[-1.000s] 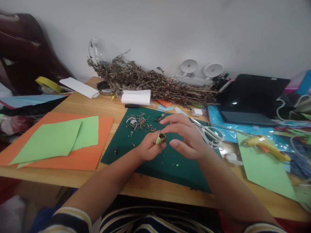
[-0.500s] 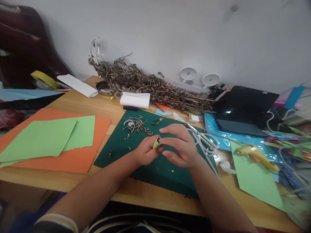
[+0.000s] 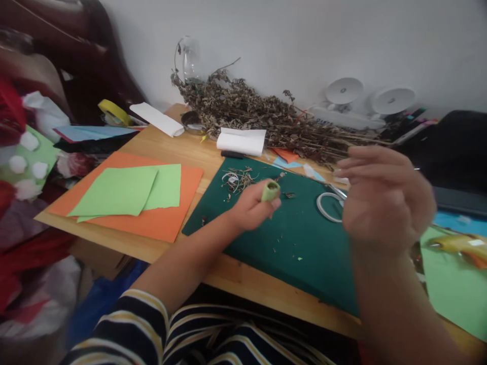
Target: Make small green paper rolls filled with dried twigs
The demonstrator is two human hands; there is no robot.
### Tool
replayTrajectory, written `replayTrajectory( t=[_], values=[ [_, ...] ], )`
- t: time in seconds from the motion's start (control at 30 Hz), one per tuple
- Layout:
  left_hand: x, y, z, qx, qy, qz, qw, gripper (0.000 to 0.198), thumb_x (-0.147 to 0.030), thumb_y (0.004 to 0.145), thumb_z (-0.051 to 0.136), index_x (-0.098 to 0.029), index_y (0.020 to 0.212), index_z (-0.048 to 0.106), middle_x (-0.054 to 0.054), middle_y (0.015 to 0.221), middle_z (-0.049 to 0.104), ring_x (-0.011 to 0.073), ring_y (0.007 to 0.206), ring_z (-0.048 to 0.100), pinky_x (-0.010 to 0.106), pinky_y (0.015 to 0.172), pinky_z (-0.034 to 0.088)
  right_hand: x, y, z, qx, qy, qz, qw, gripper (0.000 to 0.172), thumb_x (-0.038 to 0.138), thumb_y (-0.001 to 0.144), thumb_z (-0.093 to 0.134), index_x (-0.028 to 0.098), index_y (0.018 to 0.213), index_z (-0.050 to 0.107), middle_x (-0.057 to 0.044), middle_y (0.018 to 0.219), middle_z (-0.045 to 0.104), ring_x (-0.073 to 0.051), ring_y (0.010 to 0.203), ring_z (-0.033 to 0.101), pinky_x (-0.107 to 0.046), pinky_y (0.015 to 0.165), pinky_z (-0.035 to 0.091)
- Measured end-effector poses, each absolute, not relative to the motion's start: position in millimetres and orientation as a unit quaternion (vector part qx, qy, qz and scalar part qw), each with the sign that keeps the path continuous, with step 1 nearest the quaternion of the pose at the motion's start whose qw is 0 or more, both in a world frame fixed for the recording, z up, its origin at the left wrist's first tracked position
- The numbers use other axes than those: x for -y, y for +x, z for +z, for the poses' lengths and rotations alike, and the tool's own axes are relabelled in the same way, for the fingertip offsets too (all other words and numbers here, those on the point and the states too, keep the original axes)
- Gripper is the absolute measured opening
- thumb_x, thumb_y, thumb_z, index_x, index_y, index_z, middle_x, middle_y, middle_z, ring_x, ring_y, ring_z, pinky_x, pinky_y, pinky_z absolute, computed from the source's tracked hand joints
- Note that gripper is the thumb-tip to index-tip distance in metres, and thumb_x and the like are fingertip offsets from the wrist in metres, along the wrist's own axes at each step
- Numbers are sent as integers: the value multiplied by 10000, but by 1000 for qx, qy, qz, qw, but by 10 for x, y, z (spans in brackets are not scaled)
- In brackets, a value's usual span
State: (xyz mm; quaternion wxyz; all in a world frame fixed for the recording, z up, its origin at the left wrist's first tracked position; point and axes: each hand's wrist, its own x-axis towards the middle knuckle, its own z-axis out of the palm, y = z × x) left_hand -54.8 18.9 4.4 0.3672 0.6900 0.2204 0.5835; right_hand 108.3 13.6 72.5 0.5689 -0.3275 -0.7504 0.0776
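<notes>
My left hand (image 3: 251, 209) is closed around a small rolled green paper tube (image 3: 270, 190). The tube's round open end tilts up toward me, with something dark inside it. Beneath this hand lies the dark green cutting mat (image 3: 297, 233), strewn with dried stem bits (image 3: 246, 179) and tiny scraps. My right hand (image 3: 386, 200) is raised over the mat's right side, smeared by motion. Its fingers stretch out to the left and nothing shows in them. Partly behind it are the white-handled scissors (image 3: 329, 208).
Green sheets (image 3: 117, 190) rest on orange paper (image 3: 162, 225) at left. A heap of dried plants (image 3: 247, 106) lies along the wall behind a white paper roll (image 3: 241, 142) and a black marker (image 3: 232, 154). At right, a yellow glue gun (image 3: 458, 244) lies on green paper (image 3: 452, 289).
My right hand has moved away from the green tube, up and to the right. The left hand still holds the tube, its opening now showing. The view has swung left.
</notes>
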Motion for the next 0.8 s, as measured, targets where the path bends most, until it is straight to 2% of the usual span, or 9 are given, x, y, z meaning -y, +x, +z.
replayTrajectory(
  t=[0.03,0.07,0.1,0.17,0.23,0.33,0.4,0.63,0.8],
  values=[
    [-239,-600,74,-225,659,620,363,238,-336,771,421,-173,599,396,-42,454,436,83,436,434,231,466,383,-172,1050,639,700,-331,93,626,274,351,833,288,236,839,536,-44,943,541,-175,829,547,-365,699,438],
    [-295,-670,109,-236,618,662,352,225,-328,771,428,-175,609,393,-53,431,425,78,410,422,227,451,380,-208,998,549,690,-359,107,619,192,307,813,363,223,809,535,-34,877,547,-156,766,547,-332,653,440],
    [-355,-757,149,-246,592,690,337,206,-307,770,439,-176,617,394,-63,414,418,72,388,409,222,442,378,-240,924,459,709,-400,115,569,159,288,800,401,207,800,538,-31,816,556,-149,741,541,-313,642,437],
    [-466,-974,237,-290,543,737,279,181,-257,794,422,-175,636,388,-82,403,401,51,347,380,204,419,360,-278,718,301,829,-402,155,357,190,307,804,401,184,805,546,-32,773,576,-143,726,538,-301,650,432],
    [-531,-1211,326,-362,495,755,233,174,-187,829,371,-174,655,373,-96,398,376,35,331,373,186,409,342,-272,455,192,885,-348,186,249,180,349,745,507,198,811,579,-24,813,609,-154,778,554,-289,678,430],
    [-499,-1499,430,-428,469,750,183,168,-119,845,354,-167,685,363,-112,389,355,19,324,375,173,420,336,-199,36,112,941,-315,125,19,350,476,756,447,211,966,536,-60,921,594,-213,827,561,-316,638,425],
    [-400,-1620,472,-440,482,738,169,155,-114,834,394,-166,691,362,-117,393,376,18,326,383,174,420,341,-138,-199,83,947,-300,118,-1,394,522,728,460,212,961,528,-65,938,581,-231,817,563,-324,621,421],
    [108,-1839,487,-457,501,724,125,121,-160,799,440,-173,680,425,-104,384,431,54,354,426,214,431,397,-81,-449,19,954,-273,127,-7,124,249,788,452,181,852,533,-58,896,584,-200,788,563,-290,611,386],
    [494,-1883,340,-468,525,699,131,183,-276,734,520,-180,593,454,-64,397,459,78,370,432,257,466,423,-389,-112,79,946,-285,154,7,124,252,804,423,187,815,528,-35,896,578,-141,778,539,-232,608,356]
  ],
)
